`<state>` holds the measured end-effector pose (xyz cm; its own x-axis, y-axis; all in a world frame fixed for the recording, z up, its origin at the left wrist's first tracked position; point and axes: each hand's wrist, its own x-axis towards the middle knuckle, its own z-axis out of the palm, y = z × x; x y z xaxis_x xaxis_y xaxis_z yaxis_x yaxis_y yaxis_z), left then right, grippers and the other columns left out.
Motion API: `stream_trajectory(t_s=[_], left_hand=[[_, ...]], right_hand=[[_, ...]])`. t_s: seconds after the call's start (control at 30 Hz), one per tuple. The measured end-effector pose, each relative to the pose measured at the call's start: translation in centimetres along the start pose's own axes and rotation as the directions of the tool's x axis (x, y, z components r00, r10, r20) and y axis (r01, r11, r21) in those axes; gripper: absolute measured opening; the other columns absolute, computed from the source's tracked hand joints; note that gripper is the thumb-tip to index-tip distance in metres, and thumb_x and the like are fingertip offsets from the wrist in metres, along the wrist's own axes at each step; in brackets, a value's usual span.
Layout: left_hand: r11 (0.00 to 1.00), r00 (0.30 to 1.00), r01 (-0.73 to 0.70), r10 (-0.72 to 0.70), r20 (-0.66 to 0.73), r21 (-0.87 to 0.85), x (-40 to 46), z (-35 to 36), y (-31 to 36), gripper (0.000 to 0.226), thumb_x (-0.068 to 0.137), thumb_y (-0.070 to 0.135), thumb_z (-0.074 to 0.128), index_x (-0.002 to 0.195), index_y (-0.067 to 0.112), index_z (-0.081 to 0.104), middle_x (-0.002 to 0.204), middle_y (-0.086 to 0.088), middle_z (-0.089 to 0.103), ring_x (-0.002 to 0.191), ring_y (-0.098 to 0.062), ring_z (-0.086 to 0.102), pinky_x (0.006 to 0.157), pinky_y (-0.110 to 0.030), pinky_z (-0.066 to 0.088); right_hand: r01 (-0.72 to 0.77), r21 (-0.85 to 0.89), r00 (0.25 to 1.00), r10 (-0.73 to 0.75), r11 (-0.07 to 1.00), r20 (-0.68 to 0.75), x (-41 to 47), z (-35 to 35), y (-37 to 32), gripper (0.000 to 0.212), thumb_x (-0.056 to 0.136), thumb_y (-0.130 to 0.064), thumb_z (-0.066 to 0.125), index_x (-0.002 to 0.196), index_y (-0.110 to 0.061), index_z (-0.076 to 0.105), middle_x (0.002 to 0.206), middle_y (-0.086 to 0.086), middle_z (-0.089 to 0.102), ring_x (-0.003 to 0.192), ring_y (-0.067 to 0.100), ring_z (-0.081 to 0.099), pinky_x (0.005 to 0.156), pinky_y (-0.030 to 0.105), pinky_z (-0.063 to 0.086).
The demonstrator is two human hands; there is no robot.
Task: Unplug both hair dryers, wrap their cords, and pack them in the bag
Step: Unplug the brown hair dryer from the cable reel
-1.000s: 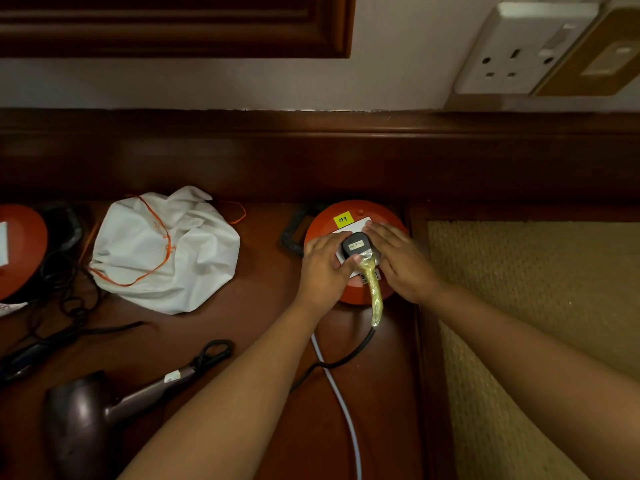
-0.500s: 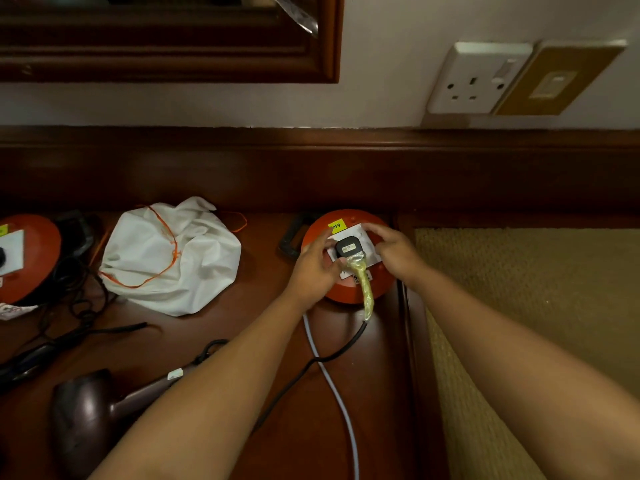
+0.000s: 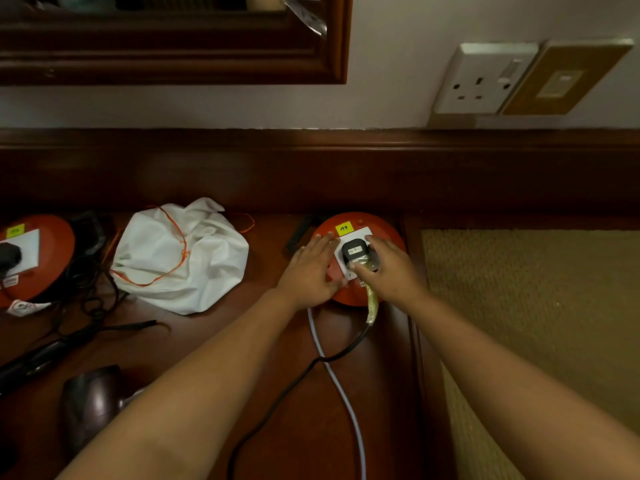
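Head view, dark wooden tabletop (image 3: 173, 341), woven mat (image 3: 536, 306)

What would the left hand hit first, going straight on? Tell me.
Left hand, flat on the orange reel, points toward the wall; probably the reel's white socket plate near its fingertips, though depth is unclear.

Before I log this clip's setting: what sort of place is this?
Probably a hotel room or bedroom: a dark wooden dresser top under a framed mirror, a wall socket beside it, woven matting at right.
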<state>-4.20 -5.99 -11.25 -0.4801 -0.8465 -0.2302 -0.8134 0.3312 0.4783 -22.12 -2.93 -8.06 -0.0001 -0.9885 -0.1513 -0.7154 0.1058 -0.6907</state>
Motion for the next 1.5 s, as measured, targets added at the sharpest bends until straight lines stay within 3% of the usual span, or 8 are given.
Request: stream_trajectory(t_s=[0.17, 0.37, 0.53, 0.87, 1.23, 1.5], left_hand=[[0.997, 0.999, -0.035, 0.037, 0.026, -0.07, 0.0, 0.3, -1.0, 0.086, 0.091, 0.048, 0.058, 0.154, 0.024, 0.006, 0.163, 0.004, -0.001, 0.149, -0.014, -0.006, 0.12, -0.041, 0.01], [0.987, 0.999, -0.044, 0.046, 0.014, -0.156, 0.0, 0.8, -1.4, 0.088, 0.089, 0.047, 0.061, 0.154, 0.026, 0.006, 0.162, 0.006, -0.002, 0.148, -0.012, -0.009, 0.118, -0.035, 0.008], [0.983, 0.999, -0.037, 0.041, 0.021, -0.18, -0.1, 0.8, -1.5, 0.087, 0.089, 0.045, 0.061, 0.154, 0.026, 0.006, 0.163, 0.006, -0.003, 0.148, -0.013, -0.01, 0.119, -0.039, 0.011], [0.98, 0.998, -0.048, 0.053, 0.022, -0.193, -0.1, 1.1, -1.7, 0.088, 0.09, 0.049, 0.058, 0.154, 0.026, 0.003, 0.162, 0.007, -0.005, 0.148, -0.012, -0.012, 0.119, -0.042, 0.009], [0.979, 0.998, -0.056, 0.063, 0.025, -0.198, -0.1, 1.1, -1.9, 0.087, 0.09, 0.05, 0.056, 0.155, 0.025, 0.004, 0.162, 0.006, -0.005, 0.148, -0.013, -0.013, 0.121, -0.044, 0.008], [0.979, 0.998, -0.057, 0.061, 0.016, -0.195, 0.0, 1.3, -1.9, 0.087, 0.09, 0.049, 0.059, 0.155, 0.025, 0.006, 0.163, 0.006, -0.004, 0.148, -0.014, -0.012, 0.121, -0.046, 0.008]], right_hand=[[-0.037, -0.095, 0.997, 0.031, 0.995, -0.064, 0.5, 1.2, -0.2, 0.067, 0.077, -0.037, 0.074, 0.132, -0.007, 0.05, 0.123, 0.01, 0.057, 0.116, 0.027, 0.05, 0.091, 0.032, 0.041], [-0.102, -0.187, 0.987, 0.076, 0.977, -0.14, 1.0, 2.5, -0.9, 0.065, 0.073, -0.047, 0.074, 0.121, -0.008, 0.056, 0.114, 0.009, 0.06, 0.109, 0.027, 0.052, 0.081, 0.031, 0.043], [-0.167, -0.26, 0.978, 0.127, 0.951, -0.163, 1.5, 3.0, -2.1, 0.058, 0.082, -0.036, 0.068, 0.126, -0.003, 0.052, 0.122, 0.015, 0.056, 0.117, 0.029, 0.046, 0.094, 0.034, 0.039], [-0.222, -0.308, 0.97, 0.179, 0.925, -0.162, 1.4, 2.9, -3.0, 0.051, 0.091, -0.034, 0.058, 0.131, -0.003, 0.048, 0.126, 0.017, 0.052, 0.119, 0.028, 0.045, 0.092, 0.032, 0.04], [-0.241, -0.285, 0.965, 0.198, 0.928, -0.172, 1.2, 3.0, -3.4, 0.055, 0.088, -0.033, 0.063, 0.132, -0.005, 0.046, 0.127, 0.016, 0.047, 0.12, 0.029, 0.043, 0.097, 0.034, 0.04], [-0.248, -0.325, 0.966, 0.208, 0.912, -0.154, 0.7, 2.8, -3.3, 0.054, 0.087, -0.031, 0.063, 0.133, -0.01, 0.046, 0.124, 0.017, 0.049, 0.116, 0.032, 0.047, 0.089, 0.036, 0.043]])
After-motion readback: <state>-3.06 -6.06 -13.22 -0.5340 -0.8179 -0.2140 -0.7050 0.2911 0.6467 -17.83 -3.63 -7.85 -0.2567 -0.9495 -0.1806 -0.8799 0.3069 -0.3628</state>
